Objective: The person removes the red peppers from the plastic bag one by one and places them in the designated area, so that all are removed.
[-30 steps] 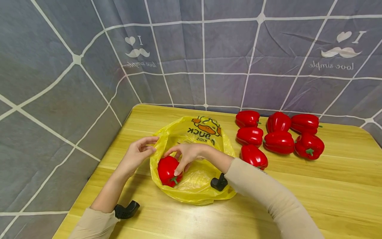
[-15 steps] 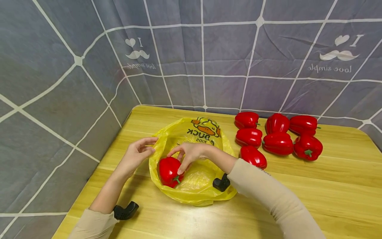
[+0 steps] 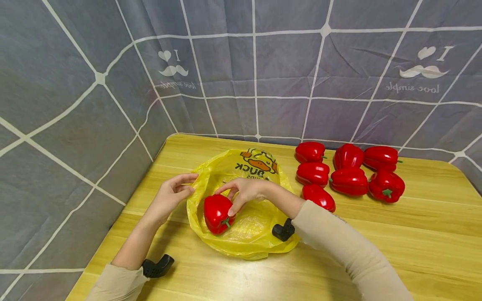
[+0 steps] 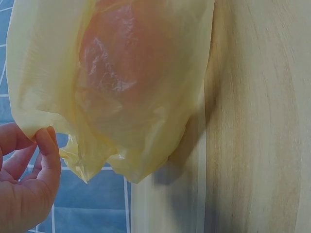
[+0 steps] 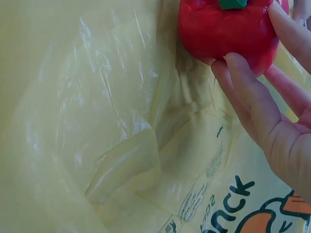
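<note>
A yellow plastic bag with a duck print lies on the table, its mouth spread wide. My left hand pinches the bag's left rim between thumb and fingers; the left wrist view shows that pinch on the thin film. Inside the mouth, my right hand grips a red bell pepper with a green stem. In the right wrist view, thumb and fingers lie around the bell pepper. Through the film in the left wrist view, the pepper shows as a blurred red shape.
Several more red bell peppers lie in a group on the wooden table, right of the bag. Behind and to the left hangs a grey cloth with white lines. A black wrist camera sits on each forearm.
My right hand has shifted the gripped bell pepper slightly to the right inside the bag. The left hand keeps its hold on the rim. The head view has tilted a little.
</note>
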`<control>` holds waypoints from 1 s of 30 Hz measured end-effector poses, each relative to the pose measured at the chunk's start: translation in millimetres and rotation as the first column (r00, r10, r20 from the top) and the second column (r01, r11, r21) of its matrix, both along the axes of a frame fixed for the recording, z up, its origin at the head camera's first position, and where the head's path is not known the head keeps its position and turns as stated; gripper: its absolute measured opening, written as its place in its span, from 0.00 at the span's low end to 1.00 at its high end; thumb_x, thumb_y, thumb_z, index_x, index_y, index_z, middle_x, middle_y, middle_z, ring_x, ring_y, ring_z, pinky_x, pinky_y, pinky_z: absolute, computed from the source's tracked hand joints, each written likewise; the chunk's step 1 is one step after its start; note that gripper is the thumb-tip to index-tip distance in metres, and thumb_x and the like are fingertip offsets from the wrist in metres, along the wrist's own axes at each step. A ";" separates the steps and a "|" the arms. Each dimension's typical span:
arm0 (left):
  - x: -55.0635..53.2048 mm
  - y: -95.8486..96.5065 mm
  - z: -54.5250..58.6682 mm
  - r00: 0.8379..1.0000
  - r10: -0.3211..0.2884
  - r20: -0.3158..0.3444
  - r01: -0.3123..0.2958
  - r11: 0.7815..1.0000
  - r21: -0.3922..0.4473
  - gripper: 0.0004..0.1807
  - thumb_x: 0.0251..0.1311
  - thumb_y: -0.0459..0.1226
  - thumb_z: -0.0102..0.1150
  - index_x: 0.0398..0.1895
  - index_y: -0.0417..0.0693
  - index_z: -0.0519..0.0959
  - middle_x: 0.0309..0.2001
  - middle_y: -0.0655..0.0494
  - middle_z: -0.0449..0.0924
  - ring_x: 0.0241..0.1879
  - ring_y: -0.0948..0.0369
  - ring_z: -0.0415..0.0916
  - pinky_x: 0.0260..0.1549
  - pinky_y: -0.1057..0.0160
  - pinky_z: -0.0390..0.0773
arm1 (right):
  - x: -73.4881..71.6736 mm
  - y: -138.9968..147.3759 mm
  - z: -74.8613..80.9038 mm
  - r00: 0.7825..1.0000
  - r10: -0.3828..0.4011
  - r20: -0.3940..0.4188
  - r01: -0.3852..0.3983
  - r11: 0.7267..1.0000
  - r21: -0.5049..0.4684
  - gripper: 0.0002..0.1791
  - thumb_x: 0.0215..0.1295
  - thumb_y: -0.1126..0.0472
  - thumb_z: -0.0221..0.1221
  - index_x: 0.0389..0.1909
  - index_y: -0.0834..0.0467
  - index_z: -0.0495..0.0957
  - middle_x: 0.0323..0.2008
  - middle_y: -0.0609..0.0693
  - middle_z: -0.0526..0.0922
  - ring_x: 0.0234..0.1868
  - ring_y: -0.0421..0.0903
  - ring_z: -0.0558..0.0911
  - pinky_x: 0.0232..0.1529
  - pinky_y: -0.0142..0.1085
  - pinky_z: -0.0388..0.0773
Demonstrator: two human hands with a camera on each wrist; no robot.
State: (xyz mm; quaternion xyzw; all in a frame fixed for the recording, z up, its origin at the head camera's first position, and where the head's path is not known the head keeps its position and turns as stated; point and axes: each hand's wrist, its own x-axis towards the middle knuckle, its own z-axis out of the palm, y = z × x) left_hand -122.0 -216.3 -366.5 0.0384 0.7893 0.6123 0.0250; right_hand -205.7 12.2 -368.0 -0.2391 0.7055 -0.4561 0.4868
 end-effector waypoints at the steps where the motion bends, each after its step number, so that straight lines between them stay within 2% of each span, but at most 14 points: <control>1: 0.4 -0.2 -0.3 1.000 0.000 0.000 0.000 1.000 -0.001 0.21 0.62 0.27 0.51 0.59 0.29 0.68 0.54 0.33 0.69 0.41 0.66 0.75 0.40 0.72 0.75 | -0.2 1.0 0.1 1.000 -0.002 -0.001 0.002 1.000 -0.002 0.39 0.47 0.77 0.66 0.63 0.57 0.68 0.45 0.59 0.75 0.40 0.50 0.80 0.41 0.43 0.79; 8: 1.0 0.1 -1.1 1.000 0.005 0.006 -0.005 1.000 -0.013 0.21 0.62 0.27 0.52 0.59 0.30 0.68 0.54 0.34 0.69 0.41 0.66 0.75 0.40 0.72 0.75 | -1.6 9.4 1.4 1.000 -0.013 -0.001 0.013 0.999 -0.033 0.39 0.47 0.76 0.66 0.64 0.57 0.67 0.46 0.60 0.75 0.38 0.50 0.81 0.41 0.41 0.80; 23: -1.2 -0.3 0.3 1.000 -0.002 0.003 0.002 1.000 -0.023 0.22 0.62 0.27 0.51 0.60 0.31 0.68 0.56 0.35 0.68 0.42 0.65 0.73 0.41 0.72 0.74 | -7.5 28.8 15.4 0.999 -0.040 -0.033 0.036 0.993 -0.115 0.40 0.48 0.75 0.66 0.64 0.57 0.66 0.50 0.61 0.74 0.45 0.54 0.80 0.43 0.44 0.79; 30: -2.1 0.1 0.3 1.000 -0.002 0.000 0.002 1.000 -0.016 0.22 0.62 0.28 0.52 0.60 0.31 0.68 0.56 0.35 0.67 0.42 0.66 0.73 0.42 0.72 0.74 | -7.3 35.8 20.4 0.998 -0.047 -0.050 0.040 0.991 -0.130 0.40 0.47 0.75 0.66 0.65 0.57 0.66 0.51 0.62 0.74 0.44 0.53 0.81 0.44 0.43 0.78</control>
